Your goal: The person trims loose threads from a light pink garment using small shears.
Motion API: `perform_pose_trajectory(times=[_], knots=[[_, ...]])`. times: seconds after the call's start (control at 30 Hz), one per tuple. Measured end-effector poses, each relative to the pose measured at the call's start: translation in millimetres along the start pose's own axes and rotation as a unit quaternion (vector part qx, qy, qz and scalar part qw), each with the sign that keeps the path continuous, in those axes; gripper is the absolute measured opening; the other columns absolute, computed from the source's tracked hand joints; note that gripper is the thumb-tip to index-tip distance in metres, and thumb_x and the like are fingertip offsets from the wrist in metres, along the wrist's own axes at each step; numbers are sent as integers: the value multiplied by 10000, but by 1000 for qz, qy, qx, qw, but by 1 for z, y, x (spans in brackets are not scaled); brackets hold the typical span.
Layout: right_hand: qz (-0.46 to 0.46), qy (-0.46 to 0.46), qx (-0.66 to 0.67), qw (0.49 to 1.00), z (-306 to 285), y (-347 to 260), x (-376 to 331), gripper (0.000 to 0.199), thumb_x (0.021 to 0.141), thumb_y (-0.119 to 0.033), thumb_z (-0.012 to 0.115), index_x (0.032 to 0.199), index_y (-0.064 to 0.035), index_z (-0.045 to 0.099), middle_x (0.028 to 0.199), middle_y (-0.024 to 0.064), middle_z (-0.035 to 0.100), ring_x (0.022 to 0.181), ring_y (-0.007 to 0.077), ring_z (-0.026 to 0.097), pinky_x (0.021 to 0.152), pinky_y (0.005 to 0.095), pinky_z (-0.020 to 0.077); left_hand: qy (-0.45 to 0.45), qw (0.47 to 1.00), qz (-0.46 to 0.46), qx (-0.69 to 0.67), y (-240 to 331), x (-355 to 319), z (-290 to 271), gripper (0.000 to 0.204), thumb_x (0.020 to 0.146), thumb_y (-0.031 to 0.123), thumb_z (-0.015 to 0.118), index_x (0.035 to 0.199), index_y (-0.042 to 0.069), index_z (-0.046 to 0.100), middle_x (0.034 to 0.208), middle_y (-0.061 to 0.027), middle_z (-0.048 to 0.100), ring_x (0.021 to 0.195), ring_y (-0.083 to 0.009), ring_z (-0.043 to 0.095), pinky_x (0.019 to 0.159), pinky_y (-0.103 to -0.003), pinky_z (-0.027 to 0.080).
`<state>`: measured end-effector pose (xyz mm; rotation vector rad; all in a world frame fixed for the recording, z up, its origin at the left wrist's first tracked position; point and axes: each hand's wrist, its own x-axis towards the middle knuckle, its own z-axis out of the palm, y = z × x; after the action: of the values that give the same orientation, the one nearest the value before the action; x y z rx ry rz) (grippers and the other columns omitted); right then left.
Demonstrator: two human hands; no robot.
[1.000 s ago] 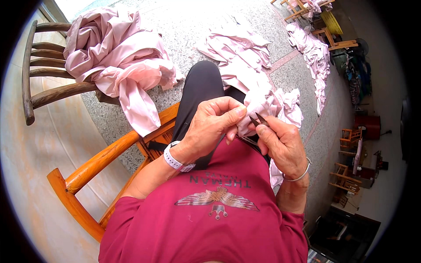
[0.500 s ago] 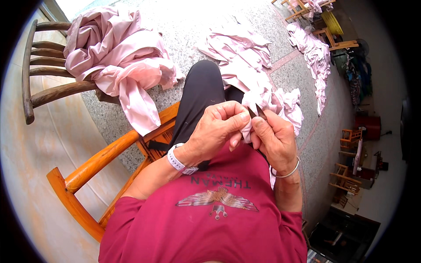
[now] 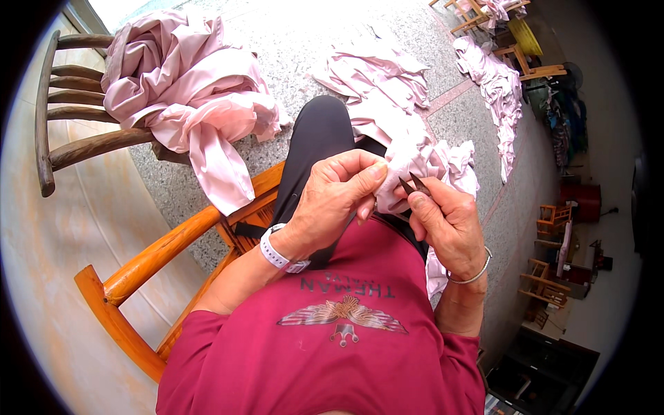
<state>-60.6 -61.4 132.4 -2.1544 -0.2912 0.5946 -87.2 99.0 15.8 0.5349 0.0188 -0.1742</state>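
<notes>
Seated person, viewed from above. Left hand (image 3: pixel 332 207) curled shut, thumb and forefinger pinching a fold of the pale pink cloth (image 3: pixel 422 166) right at the fingertips. Right hand (image 3: pixel 446 225) closed around small dark thread snips (image 3: pixel 411 185); the blades poke up out of the fist and point toward the left hand's fingertips, tips just beside the pinched fold. Whether the blades touch the fabric, cannot tell.

The pink cloth bunches just beyond both hands, over the lap, and trails away past the right hand toward the floor. Black trouser leg (image 3: pixel 321 138) runs out beyond the left hand.

White wristband (image 3: pixel 277 254) on the left wrist; thin metal bangle (image 3: pixel 470 277) on the right wrist. Dark red shirt (image 3: pixel 332 346) below both hands.

Orange wooden chair arm (image 3: pixel 152 259) out to the left of the left hand, near the wrist. Farther off on that side, well apart, a dark wooden chair (image 3: pixel 62 111) heaped with a pile of pink garments (image 3: pixel 187 90). More pink pieces (image 3: pixel 377 72) lie on the speckled stone floor (image 3: pixel 290 41) beyond the hands.
</notes>
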Motion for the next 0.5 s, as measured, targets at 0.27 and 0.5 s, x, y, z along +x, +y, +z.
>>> perform_pose_trajectory(times=[0.27,0.5], knots=[[7,-5,-7,1000,0,-3,1,185,1007,-90,542,1034,41,671,592,-30,506,529,35,449,480,221,357,0,1000,-6,0,2,-1,3,177,1001,174,598,1007,8,658,817,-22,674,553,-20,495,505,-168,406],[5,-9,-10,1000,0,-1,1,178,1004,-88,545,1016,39,669,593,-33,505,529,35,448,481,220,361,1,1000,-4,3,3,-1,3,177,998,174,602,986,7,657,828,-22,679,546,-19,486,497,-169,399]])
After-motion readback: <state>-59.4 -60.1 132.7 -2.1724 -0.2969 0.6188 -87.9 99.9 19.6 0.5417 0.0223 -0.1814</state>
